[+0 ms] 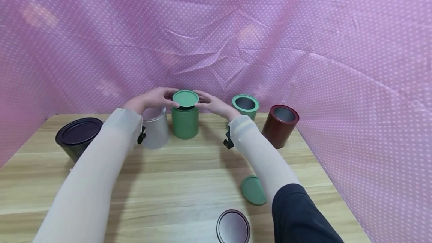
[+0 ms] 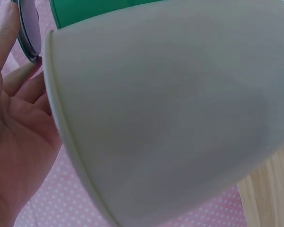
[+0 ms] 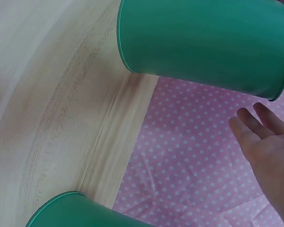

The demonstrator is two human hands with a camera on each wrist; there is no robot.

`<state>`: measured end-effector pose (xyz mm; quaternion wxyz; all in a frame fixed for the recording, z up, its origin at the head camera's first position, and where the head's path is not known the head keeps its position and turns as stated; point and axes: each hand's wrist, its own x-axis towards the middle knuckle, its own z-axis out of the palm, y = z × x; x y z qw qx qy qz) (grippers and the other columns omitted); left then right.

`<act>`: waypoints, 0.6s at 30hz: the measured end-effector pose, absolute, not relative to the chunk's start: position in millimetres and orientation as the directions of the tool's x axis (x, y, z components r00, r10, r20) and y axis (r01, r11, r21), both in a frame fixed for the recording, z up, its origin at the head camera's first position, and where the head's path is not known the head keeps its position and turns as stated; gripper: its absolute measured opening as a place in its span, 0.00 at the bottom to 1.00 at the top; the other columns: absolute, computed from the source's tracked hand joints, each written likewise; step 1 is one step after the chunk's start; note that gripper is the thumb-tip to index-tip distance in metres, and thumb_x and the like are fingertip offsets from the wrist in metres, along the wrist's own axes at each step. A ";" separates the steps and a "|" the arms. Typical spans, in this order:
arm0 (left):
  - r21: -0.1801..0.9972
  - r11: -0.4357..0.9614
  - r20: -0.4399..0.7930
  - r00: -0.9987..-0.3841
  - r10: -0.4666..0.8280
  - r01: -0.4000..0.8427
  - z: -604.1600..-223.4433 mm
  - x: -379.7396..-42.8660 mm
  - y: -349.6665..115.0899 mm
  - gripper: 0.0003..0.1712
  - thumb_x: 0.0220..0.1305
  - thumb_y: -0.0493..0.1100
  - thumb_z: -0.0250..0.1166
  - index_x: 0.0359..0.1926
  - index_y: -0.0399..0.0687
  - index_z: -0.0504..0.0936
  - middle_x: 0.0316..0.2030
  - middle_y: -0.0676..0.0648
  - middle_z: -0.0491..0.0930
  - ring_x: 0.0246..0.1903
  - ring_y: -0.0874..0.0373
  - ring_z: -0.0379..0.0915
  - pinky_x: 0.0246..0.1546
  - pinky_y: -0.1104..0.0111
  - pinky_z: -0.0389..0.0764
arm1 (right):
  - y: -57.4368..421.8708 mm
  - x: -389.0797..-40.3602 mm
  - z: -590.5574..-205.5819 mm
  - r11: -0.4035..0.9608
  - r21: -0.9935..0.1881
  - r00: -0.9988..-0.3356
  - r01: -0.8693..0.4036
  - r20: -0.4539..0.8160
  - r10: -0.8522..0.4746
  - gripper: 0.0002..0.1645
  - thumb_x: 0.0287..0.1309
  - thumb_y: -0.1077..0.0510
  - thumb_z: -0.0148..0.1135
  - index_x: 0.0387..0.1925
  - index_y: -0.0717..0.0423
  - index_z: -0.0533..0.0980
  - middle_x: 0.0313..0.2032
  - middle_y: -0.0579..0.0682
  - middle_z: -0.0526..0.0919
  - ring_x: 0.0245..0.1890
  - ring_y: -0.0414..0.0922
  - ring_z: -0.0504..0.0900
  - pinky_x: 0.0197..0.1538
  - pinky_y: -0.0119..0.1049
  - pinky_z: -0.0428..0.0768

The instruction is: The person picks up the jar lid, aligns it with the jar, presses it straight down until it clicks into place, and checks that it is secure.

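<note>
A round green lid (image 1: 185,98) is held a little above the green can (image 1: 185,126), with a dark gap between them. At its left edge, my left hand (image 1: 150,99) grips it with thumb and fingers. My right hand (image 1: 216,105) holds the opposite edge in the same way. The left wrist view shows the lid (image 2: 32,28) side-on at the left hand's (image 2: 19,118) fingers, partly behind the white can (image 2: 165,109). In the right wrist view, the right hand (image 3: 274,151) is beside the top of the green can (image 3: 203,42).
A black lidded can (image 1: 78,132) stands at left. An open green can (image 1: 245,104) and an open dark red can (image 1: 281,125) stand at right. A green lid (image 1: 253,190) and a dark red-rimmed lid (image 1: 233,227) lie on the wooden table (image 1: 168,194). Pink dotted cloth (image 1: 216,29) hangs behind.
</note>
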<state>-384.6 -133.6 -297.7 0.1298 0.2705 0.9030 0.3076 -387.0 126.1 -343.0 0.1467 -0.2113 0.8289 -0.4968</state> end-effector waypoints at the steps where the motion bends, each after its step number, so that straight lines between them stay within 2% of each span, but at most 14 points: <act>1: 0.626 0.667 -0.073 -0.821 0.567 0.404 -297.5 -384.8 -133.7 0.42 0.64 0.49 0.65 0.72 0.38 0.57 0.68 0.33 0.63 0.68 0.38 0.59 0.69 0.48 0.61 | 125.6 -387.4 -343.4 0.415 -0.885 -0.867 -0.209 -0.028 -0.497 0.40 0.65 0.46 0.59 0.74 0.37 0.54 0.72 0.52 0.62 0.72 0.49 0.59 0.72 0.50 0.61; 5: 0.618 0.681 -0.093 -0.823 0.561 0.394 -296.0 -384.4 -134.5 0.43 0.64 0.50 0.65 0.73 0.38 0.56 0.69 0.32 0.62 0.68 0.37 0.59 0.69 0.46 0.60 | 123.9 -388.2 -343.2 0.418 -0.884 -0.867 -0.210 -0.029 -0.497 0.40 0.65 0.46 0.59 0.74 0.37 0.54 0.71 0.51 0.63 0.72 0.48 0.61 0.72 0.49 0.61; 12: 0.620 0.682 -0.115 -0.815 0.567 0.388 -297.0 -388.0 -133.9 0.43 0.65 0.50 0.64 0.73 0.38 0.56 0.68 0.33 0.63 0.68 0.38 0.59 0.69 0.46 0.59 | 123.0 -389.4 -344.2 0.423 -0.894 -0.873 -0.148 -0.083 -0.480 0.41 0.64 0.44 0.60 0.74 0.32 0.53 0.73 0.49 0.61 0.72 0.49 0.61 0.71 0.51 0.61; 18: 0.605 0.693 -0.127 -0.812 0.570 0.391 -298.2 -392.6 -133.2 0.43 0.66 0.49 0.63 0.73 0.37 0.54 0.68 0.32 0.62 0.68 0.37 0.58 0.69 0.44 0.58 | 123.2 -394.2 -347.9 0.407 -0.900 -0.865 -0.153 -0.077 -0.496 0.41 0.65 0.44 0.59 0.74 0.34 0.52 0.73 0.49 0.59 0.72 0.48 0.61 0.71 0.49 0.63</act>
